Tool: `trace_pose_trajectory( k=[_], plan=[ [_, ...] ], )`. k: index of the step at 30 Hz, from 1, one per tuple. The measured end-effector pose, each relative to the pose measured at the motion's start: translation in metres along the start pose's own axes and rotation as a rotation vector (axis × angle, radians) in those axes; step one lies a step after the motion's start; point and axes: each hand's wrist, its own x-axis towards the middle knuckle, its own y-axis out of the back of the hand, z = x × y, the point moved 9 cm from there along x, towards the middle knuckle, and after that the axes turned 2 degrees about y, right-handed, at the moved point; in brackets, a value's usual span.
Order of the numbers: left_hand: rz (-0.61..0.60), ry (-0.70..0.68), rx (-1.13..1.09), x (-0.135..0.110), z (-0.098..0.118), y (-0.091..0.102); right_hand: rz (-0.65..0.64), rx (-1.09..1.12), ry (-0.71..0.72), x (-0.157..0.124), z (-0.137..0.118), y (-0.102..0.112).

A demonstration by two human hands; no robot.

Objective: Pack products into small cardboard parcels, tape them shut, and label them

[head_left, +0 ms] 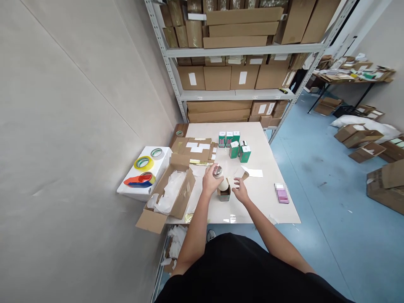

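Note:
My left hand (210, 182) grips a pale bottle (223, 185) with a shiny metallic lid, tilted above a small open box (224, 196). The bottle's lower end is at the box's mouth; I cannot tell how far inside it reaches. On the other side of the box, my right hand (240, 190) holds nothing, its fingers apart and curved near the raised flap. Just beyond it lies a folded white paper or card piece (252, 173). Several small green-and-white boxes (234, 150) stand farther back on the table (265, 202).
At left, an open carton (186, 195) holds white wrapping. Beside it, a white box (126, 190) carries tape rolls (143, 163) and a red-and-blue tape dispenser (139, 181). Flattened cardboard (179, 146) lies behind. A pink-purple item (282, 194) sits near the right edge. Shelving (240, 94) stands at the back.

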Motion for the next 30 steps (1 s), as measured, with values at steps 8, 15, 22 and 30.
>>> trace_pose_trajectory(
  k=[8,15,22,30],
  plan=[
    [-0.116,-0.060,0.049,-0.017,-0.047,-0.043,-0.112,-0.096,-0.097,-0.012,0.073,-0.032],
    [-0.223,-0.055,0.082,-0.035,-0.081,-0.073,-0.119,-0.050,-0.095,-0.010,0.080,-0.035],
    [-0.261,-0.045,0.331,-0.046,-0.118,-0.105,-0.056,0.076,-0.311,-0.021,0.099,-0.036],
    [-0.204,-0.030,0.165,-0.054,-0.149,-0.106,-0.038,0.073,-0.258,-0.018,0.111,-0.034]
  ],
)
